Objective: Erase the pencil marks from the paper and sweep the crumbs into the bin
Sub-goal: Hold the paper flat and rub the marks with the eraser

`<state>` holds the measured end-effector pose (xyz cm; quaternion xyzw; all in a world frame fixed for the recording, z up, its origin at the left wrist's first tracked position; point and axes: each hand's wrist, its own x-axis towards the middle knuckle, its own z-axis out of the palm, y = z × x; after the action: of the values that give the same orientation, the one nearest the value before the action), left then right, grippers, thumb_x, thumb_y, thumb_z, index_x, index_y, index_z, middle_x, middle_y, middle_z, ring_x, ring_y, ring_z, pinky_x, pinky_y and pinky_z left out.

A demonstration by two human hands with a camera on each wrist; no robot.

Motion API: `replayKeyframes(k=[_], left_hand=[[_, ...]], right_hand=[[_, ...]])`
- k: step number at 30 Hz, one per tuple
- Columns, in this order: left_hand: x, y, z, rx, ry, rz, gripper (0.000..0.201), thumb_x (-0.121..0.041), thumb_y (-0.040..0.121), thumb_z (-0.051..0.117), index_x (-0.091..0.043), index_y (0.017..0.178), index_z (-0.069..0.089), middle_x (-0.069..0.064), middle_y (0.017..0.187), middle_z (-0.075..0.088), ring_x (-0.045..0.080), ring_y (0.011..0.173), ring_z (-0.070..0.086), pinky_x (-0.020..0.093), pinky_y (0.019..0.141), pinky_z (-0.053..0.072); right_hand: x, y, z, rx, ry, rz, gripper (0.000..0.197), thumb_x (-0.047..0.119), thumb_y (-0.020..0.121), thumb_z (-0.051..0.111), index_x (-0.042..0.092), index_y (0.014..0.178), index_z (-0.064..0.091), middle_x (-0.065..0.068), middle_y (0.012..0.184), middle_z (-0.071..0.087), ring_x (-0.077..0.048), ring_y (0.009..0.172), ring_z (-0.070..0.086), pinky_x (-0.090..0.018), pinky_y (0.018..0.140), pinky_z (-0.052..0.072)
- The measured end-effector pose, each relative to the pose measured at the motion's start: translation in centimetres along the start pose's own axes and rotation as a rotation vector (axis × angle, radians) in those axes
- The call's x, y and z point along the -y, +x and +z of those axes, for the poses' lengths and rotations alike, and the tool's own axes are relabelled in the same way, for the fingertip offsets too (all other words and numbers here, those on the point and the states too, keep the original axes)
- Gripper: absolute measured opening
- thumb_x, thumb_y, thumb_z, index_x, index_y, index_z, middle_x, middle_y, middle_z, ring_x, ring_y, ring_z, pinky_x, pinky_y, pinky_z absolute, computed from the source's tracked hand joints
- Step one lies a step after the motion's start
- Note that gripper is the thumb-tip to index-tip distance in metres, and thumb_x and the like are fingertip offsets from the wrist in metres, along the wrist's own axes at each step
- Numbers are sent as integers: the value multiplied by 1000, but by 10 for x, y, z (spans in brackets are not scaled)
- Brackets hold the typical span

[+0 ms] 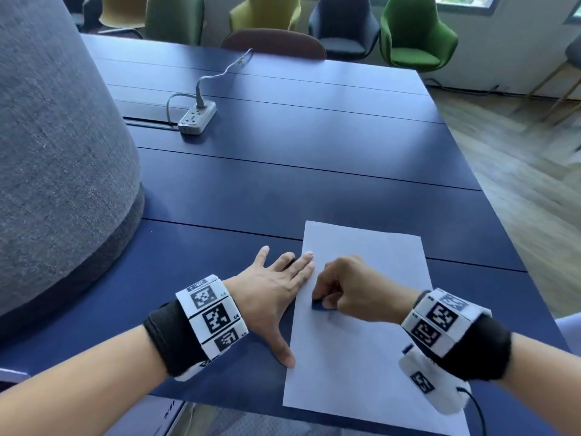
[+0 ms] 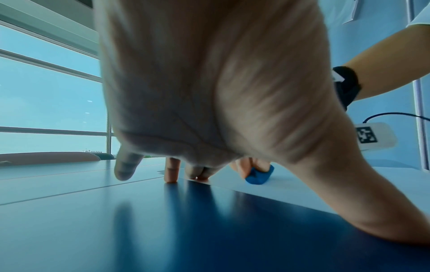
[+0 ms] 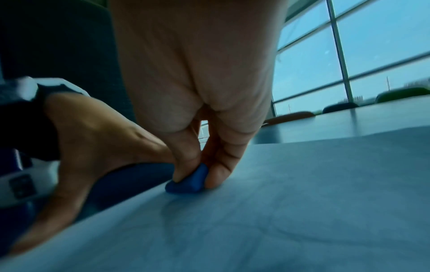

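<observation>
Power strip [image 1: 197, 117], chairs [image 1: 416, 33], blue table [image 1: 314, 158]

1. The paper [image 1: 361, 309] lies on the table [image 1: 283, 158] before me.
2. My left hand [image 1: 270, 294] rests at its left edge.
3. My right hand [image 1: 355, 287] presses the eraser [image 1: 319, 305] onto it.
4. A power strip [image 1: 197, 117] sits far behind, leftward.

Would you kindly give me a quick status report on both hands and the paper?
Left hand flat, pinning paper edge. Right hand pinching blue eraser against the sheet. No bin in view; nothing in the way.
</observation>
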<state>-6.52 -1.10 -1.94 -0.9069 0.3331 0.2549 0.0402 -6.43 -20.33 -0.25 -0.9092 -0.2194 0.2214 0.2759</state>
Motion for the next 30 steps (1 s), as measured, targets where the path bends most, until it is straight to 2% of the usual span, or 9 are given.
replayKeyframes(k=[3, 7, 11, 14, 18, 20, 23, 25, 30], left_hand=[[1, 0, 0, 0, 5, 8, 151, -83, 52, 70, -17, 152, -23, -4, 160, -26, 21, 148, -18, 59, 115, -12], [2, 0, 1, 4, 14, -5, 154, -86, 51, 67, -15, 150, -26, -4, 159, -29, 19, 147, -22, 59, 114, -14], [2, 0, 1, 26, 7, -14, 152, -86, 52, 67, -16, 151, -24, -4, 157, -32, 18, 145, -27, 58, 114, -16], [3, 1, 0, 40, -6, -8, 152, -86, 51, 67, -18, 150, -27, -5, 157, -33, 18, 144, -30, 59, 113, -18], [5, 0, 1, 67, -26, -8, 153, -86, 51, 66, -20, 148, -30, -8, 156, -34, 17, 141, -36, 61, 111, -19], [4, 1, 2, 79, -34, -15, 153, -86, 50, 67, -20, 149, -29, -9, 155, -36, 16, 140, -37, 62, 111, -18], [2, 1, 0, 114, -56, -34, 154, -83, 51, 71, -19, 149, -29, -9, 153, -39, 17, 140, -37, 66, 111, -13], [1, 0, -3, 132, -72, -44, 154, -80, 52, 73, -19, 149, -28, -10, 153, -40, 16, 140, -37, 70, 110, -11], [-1, -2, -5, 143, -85, -50, 153, -78, 52, 75, -20, 150, -27, -12, 153, -38, 15, 141, -35, 74, 107, -8]], right_hand=[[-1, 13, -4, -55, -8, -13, 18, -2, 72, 66, 9, 81, 77, -3, 74, 71, -6, 59, 56, -14, 59, 46], [-3, 21, -2, -228, 69, 16, 18, -3, 73, 64, 7, 82, 76, -4, 74, 71, -14, 65, 61, -16, 59, 45], [7, -3, 12, -59, 53, -39, 23, -5, 72, 60, 9, 80, 77, 11, 66, 59, 0, 58, 53, -10, 57, 43], [5, 7, 3, -91, 19, -30, 20, -4, 73, 63, 8, 81, 76, 0, 73, 67, -10, 63, 58, -14, 60, 45], [-12, 24, -10, -256, 7, 41, 21, -3, 74, 63, 10, 84, 76, 1, 77, 67, -14, 73, 61, -4, 61, 41], [-8, 10, -2, -172, 16, 12, 23, -4, 73, 63, 11, 84, 77, 2, 76, 65, -12, 69, 60, -10, 64, 44], [9, -18, 13, 96, 35, -65, 24, -5, 75, 64, 12, 86, 77, 0, 81, 66, -10, 69, 61, -11, 65, 47], [10, -16, 11, 150, -3, -88, 24, -7, 75, 63, 10, 87, 76, -2, 83, 68, -9, 69, 62, -10, 64, 47], [-12, 4, -2, -194, 8, 11, 21, -5, 73, 64, 9, 84, 75, -1, 79, 67, -11, 69, 60, -18, 66, 48]])
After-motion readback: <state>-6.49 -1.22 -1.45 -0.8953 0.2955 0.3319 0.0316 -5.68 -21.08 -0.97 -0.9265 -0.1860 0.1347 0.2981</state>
